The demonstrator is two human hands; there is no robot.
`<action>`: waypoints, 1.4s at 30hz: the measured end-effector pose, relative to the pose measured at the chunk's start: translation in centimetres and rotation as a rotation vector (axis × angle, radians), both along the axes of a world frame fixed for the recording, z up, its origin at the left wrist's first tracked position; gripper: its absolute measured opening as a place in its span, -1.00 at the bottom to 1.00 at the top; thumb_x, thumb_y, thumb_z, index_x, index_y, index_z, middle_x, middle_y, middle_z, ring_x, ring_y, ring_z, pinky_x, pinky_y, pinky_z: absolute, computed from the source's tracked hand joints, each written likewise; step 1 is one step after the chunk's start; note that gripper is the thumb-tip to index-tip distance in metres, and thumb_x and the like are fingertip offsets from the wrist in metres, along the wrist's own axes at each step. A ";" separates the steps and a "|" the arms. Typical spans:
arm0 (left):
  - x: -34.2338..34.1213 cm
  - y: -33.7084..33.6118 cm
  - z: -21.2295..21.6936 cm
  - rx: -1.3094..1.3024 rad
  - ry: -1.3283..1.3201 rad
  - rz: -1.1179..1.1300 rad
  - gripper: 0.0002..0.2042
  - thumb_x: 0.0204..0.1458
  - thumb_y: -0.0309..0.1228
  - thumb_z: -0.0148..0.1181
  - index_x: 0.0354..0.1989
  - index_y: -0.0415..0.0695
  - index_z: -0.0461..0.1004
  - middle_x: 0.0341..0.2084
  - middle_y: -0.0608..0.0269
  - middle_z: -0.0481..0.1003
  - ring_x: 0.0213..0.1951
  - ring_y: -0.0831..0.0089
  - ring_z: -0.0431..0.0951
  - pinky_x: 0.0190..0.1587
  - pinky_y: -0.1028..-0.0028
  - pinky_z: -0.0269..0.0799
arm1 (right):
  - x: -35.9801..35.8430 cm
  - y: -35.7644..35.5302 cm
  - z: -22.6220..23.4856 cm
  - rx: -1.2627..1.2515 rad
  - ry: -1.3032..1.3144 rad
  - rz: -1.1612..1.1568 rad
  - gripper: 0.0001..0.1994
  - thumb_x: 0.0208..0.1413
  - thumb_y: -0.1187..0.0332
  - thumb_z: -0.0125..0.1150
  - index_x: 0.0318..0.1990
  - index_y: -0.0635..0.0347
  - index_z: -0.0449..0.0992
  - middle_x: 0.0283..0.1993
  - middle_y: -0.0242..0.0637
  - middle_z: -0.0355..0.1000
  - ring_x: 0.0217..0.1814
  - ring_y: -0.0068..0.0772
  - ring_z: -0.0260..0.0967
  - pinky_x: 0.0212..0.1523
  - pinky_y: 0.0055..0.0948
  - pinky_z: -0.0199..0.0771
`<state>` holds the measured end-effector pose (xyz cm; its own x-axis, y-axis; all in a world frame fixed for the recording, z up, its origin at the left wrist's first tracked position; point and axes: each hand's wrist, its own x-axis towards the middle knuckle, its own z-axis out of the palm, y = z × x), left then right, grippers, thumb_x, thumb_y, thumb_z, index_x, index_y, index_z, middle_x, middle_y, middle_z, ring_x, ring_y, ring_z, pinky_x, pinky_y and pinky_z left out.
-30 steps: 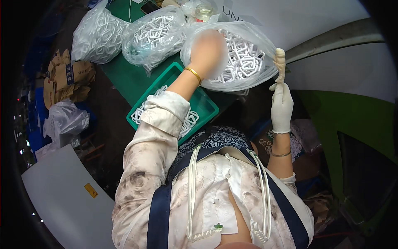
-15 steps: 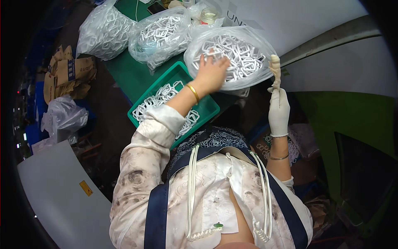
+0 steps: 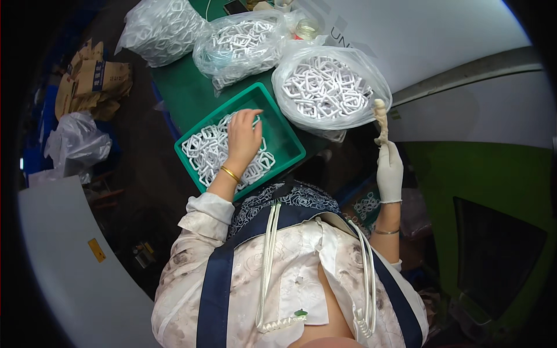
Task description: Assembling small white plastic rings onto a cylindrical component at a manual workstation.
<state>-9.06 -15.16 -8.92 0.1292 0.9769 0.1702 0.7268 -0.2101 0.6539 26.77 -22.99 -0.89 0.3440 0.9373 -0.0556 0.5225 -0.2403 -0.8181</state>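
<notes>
My left hand (image 3: 243,138), bare with a gold bangle at the wrist, lies palm down on a heap of white square plastic rings (image 3: 203,152) in a green tray (image 3: 285,138). Its fingers are stretched over the rings, and what is under the palm is hidden. My right hand (image 3: 390,171) wears a white glove and holds a short cream-coloured stack of pieces (image 3: 380,119) upright. The stack stands beside the right edge of an open clear bag of white rings (image 3: 325,87).
Two more clear bags of white rings (image 3: 241,40) (image 3: 159,29) lie at the back of the green tabletop (image 3: 180,93). Cardboard pieces (image 3: 93,81) and a crumpled plastic bag (image 3: 72,145) sit at the left. A grey panel (image 3: 64,255) is at the lower left, and a white surface (image 3: 418,40) lies behind.
My left hand has left the open bag of rings and come down and left onto the rings in the green tray. My right hand has kept the cream stack up.
</notes>
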 end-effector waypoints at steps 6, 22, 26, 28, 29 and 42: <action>-2.8 -3.6 -6.0 -0.155 0.514 0.183 -0.43 -0.02 -0.33 0.37 0.24 -0.03 0.43 0.38 0.06 0.22 0.45 -0.04 0.05 0.38 -0.12 0.02 | -0.2 3.6 0.7 -0.006 0.036 0.082 -0.75 0.41 0.33 -0.02 0.04 0.26 0.51 -0.47 -0.58 0.16 -0.49 -0.79 0.04 -0.46 -0.64 0.09; -1.4 -3.9 -4.2 -0.073 0.443 0.270 -0.54 -0.02 -0.35 0.28 0.13 -0.06 0.47 0.28 0.07 0.31 0.45 0.03 0.09 0.38 0.05 0.06 | -9.0 34.5 6.1 -0.273 -1.092 0.523 -0.72 0.29 0.23 0.02 -0.08 0.11 0.63 -0.07 -0.02 0.62 0.02 0.05 0.59 0.01 -0.05 0.57; -1.4 -3.5 -4.3 -0.113 0.457 0.270 -0.53 0.00 -0.32 0.27 0.16 -0.03 0.47 0.29 0.08 0.30 0.47 0.05 0.06 0.40 0.06 0.01 | -11.1 39.0 3.8 -0.435 -1.199 0.605 -0.71 0.27 0.27 0.04 -0.06 0.07 0.69 0.01 -0.08 0.61 0.07 0.00 0.59 0.05 -0.13 0.58; -1.4 -3.5 -4.3 -0.132 0.444 0.280 -0.53 0.01 -0.31 0.25 0.17 -0.02 0.47 0.29 0.09 0.30 0.48 0.06 0.04 0.41 0.06 -0.02 | -11.8 40.1 2.3 -0.478 -1.241 0.637 -0.72 0.27 0.29 0.05 -0.05 0.06 0.70 0.03 -0.11 0.62 0.08 -0.02 0.59 0.06 -0.16 0.58; -1.4 -3.4 -4.2 -0.136 0.447 0.278 -0.53 0.02 -0.31 0.25 0.17 -0.01 0.47 0.29 0.09 0.30 0.48 0.06 0.04 0.42 0.05 -0.02 | -12.0 40.5 1.6 -0.472 -1.287 0.681 -0.72 0.26 0.30 0.06 -0.05 0.05 0.70 0.03 -0.15 0.62 0.08 -0.05 0.59 0.05 -0.18 0.59; -1.3 -3.4 -4.7 -0.175 0.431 0.282 -0.52 0.03 -0.31 0.23 0.20 0.04 0.45 0.28 0.13 0.29 0.48 0.09 0.04 0.42 0.06 -0.04 | -12.7 41.8 6.0 -0.501 -1.283 0.761 -0.65 0.26 0.12 0.09 -0.05 0.12 0.68 0.02 0.00 0.59 0.06 0.08 0.57 0.06 -0.06 0.57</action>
<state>-10.34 -18.55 -13.57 -0.1200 0.9927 -0.0089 0.9494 0.1173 0.2915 14.11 18.79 5.07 -0.1210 0.8824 -0.4546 0.8986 0.2920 0.3276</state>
